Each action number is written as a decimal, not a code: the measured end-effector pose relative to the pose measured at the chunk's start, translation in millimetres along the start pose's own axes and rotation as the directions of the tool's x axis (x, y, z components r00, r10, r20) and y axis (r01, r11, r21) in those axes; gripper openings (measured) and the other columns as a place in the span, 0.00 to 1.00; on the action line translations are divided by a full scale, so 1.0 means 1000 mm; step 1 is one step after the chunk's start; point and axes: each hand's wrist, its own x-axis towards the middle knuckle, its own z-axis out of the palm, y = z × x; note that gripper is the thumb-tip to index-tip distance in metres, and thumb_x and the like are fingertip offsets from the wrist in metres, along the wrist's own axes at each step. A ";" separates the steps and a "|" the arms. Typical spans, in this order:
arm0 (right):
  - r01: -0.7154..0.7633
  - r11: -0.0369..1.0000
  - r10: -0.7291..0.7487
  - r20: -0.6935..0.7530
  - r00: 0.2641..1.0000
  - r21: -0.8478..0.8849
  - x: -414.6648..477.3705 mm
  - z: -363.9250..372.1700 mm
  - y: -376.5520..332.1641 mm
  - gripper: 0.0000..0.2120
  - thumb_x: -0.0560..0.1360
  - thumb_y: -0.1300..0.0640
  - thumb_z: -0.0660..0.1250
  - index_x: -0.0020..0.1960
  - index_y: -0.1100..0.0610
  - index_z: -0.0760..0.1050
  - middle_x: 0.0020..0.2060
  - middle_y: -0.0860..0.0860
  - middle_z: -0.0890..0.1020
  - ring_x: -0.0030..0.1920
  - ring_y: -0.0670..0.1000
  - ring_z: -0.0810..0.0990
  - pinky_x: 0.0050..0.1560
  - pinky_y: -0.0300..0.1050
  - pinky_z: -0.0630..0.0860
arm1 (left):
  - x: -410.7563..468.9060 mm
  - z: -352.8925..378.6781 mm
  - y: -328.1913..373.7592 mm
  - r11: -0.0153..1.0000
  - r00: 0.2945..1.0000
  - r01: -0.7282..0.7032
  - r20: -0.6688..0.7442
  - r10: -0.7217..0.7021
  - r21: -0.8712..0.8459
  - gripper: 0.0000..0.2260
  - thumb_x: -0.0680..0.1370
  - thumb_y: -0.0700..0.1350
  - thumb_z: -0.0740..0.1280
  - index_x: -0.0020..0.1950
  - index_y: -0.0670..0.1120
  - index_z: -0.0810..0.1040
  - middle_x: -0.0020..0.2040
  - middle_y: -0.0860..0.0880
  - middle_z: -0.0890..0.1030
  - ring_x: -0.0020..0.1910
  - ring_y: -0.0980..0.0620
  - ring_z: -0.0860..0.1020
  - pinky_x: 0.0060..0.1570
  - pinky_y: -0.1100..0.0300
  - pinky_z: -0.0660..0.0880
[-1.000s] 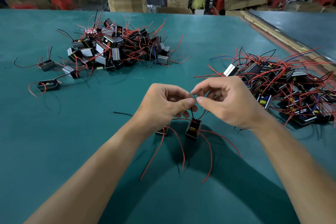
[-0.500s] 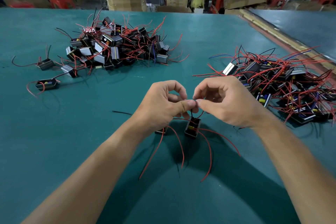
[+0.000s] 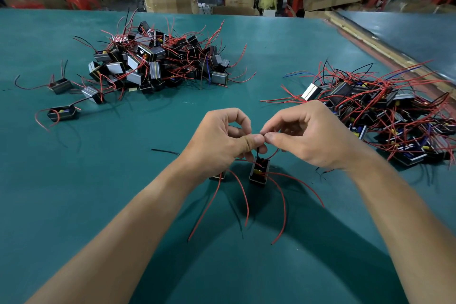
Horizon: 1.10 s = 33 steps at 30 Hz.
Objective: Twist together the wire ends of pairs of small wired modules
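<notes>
1. Since half a second ago, the left index finger has arched higher off the thumb. Both hands are otherwise in the same place, thumbs tip to tip.
2. Nearest: loose red leads [image 3: 283, 207] trail toward the viewer over the teal-green table mat [image 3: 111, 205].
3. Small black box-shaped module [image 3: 258, 172], with a yellow part inside, sits directly under the meeting thumbs. Its leads run up into the fingers. Contact with the mat: cannot tell.
4. Second black module [image 3: 218, 177] is mostly hidden under the heel of the left hand.
5. Left hand [image 3: 222, 140]: thumb and curled fingers pinch the wire ends. Right hand [image 3: 313, 138]: thumb and forefinger pinch the same spot from the other side. The ends themselves are covered by fingertips.
6. Short stray black wire [image 3: 164, 151] lies on the mat just left of the left wrist.
7. Farther right: tangled heap of black modules with red leads [image 3: 385, 116].
8. Farther left: larger heap of grey-sided modules [image 3: 158, 64], with three single modules [image 3: 63, 113] apart on its left.
9. Beyond the table edge: brown cardboard boxes [image 3: 170, 0], blurred.
</notes>
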 end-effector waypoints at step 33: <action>-0.343 0.880 0.358 0.015 0.934 0.329 0.005 0.006 -0.002 0.09 0.75 0.65 0.69 0.37 0.58 0.79 0.25 0.51 0.74 0.25 0.47 0.68 0.26 0.36 0.66 | -0.001 0.005 -0.005 0.913 0.964 -0.175 -0.123 0.234 0.367 0.05 0.74 0.40 0.73 0.43 0.50 0.81 0.34 0.54 0.85 0.30 0.59 0.79 0.35 0.65 0.73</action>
